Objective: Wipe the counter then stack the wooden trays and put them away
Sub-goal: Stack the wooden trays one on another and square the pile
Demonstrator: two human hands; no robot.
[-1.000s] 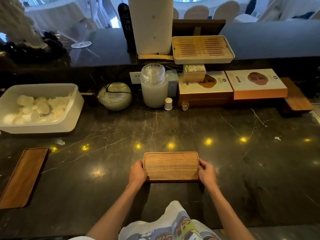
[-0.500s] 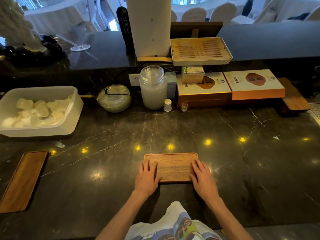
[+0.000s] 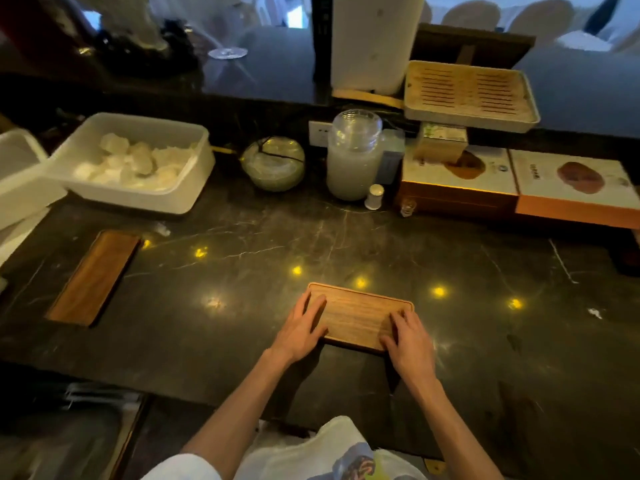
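Both hands now lie flat on the small rectangular wooden tray [image 3: 358,317], where a second ago they gripped its short ends. The left hand [image 3: 302,329] and right hand [image 3: 408,337] rest with fingers [image 3: 317,304] spread, holding nothing, probably steadying it. Left of this tray, well apart, lies a long dark wooden tray [image 3: 93,277], not yet stacked. The black marble surface [image 3: 485,271] reflects ceiling lights; beyond the tray stand a white plastic tub [image 3: 138,188] and a glass jar [image 3: 353,157].
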